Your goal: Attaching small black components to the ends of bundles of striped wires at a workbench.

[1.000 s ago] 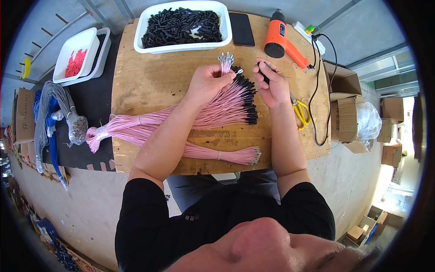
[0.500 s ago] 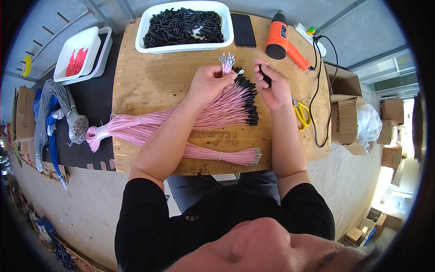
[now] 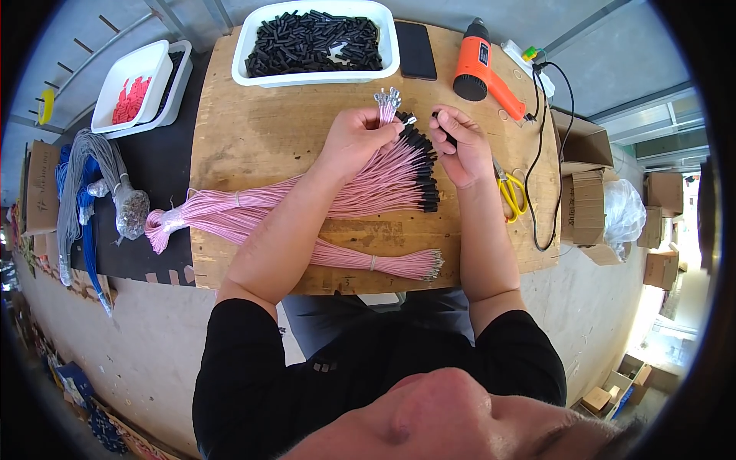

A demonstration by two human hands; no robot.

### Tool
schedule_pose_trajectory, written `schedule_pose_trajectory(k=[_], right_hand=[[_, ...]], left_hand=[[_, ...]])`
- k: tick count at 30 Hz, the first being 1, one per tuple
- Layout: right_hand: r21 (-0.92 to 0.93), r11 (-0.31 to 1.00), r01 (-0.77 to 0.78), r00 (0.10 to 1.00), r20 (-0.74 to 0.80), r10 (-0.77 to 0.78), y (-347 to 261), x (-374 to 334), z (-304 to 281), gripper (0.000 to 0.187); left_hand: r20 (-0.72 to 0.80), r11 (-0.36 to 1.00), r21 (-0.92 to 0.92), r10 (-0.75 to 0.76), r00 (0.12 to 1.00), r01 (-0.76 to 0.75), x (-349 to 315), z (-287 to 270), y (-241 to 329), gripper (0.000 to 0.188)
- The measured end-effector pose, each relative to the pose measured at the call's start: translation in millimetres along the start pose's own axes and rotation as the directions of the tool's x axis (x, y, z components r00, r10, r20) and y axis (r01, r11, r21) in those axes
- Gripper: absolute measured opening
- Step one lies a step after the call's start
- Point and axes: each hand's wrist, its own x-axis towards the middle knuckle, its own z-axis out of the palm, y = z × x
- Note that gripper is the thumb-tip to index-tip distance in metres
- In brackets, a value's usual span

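My left hand [image 3: 353,147] is closed around a small bunch of pink wires [image 3: 387,113], whose silver metal terminals stick up past the fingers. One terminal points out to the right from between thumb and forefinger. Just across from it, my right hand [image 3: 468,153] pinches a short black sleeve [image 3: 447,130]; whether more sleeves lie in the palm is hidden. Under the hands a large pink wire bundle [image 3: 360,188] fans out over the table, many of its ends covered with black sleeves [image 3: 425,172]. Nearer me lies a tied pink bundle [image 3: 368,262] with bare metal ends.
A white tray [image 3: 239,65] of black sleeves stands at the back, beside a dark phone [image 3: 416,52]. An orange heat gun [image 3: 471,69] and yellow-handled scissors [image 3: 512,195] lie right, near a black cord [image 3: 534,153]. Red pieces [image 3: 132,100] and grey wires [image 3: 96,157] are at left.
The fingers of my right hand have shifted on the black sleeve, and its end now shows at the fingertips. My left hand keeps its grip on the wires.
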Motion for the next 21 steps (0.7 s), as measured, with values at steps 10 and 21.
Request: schedule_pose_trajectory(k=[10,21], right_hand=[[-0.220,0.969,0.115,0.993,0.062,-0.104,5.0,-3.4,8.5,0.017],[-0.330,0.937,0.117,0.993,0.026,-0.115,5.1,-6.6,11.2,0.018]], left_hand=[[0.004,1.000,0.027,0.005,1.000,-0.005,-1.5,-0.1,1.4,0.009],[0.031,0.998,0.060,0.017,0.999,-0.019,-1.7,-1.9,0.3,0.011]])
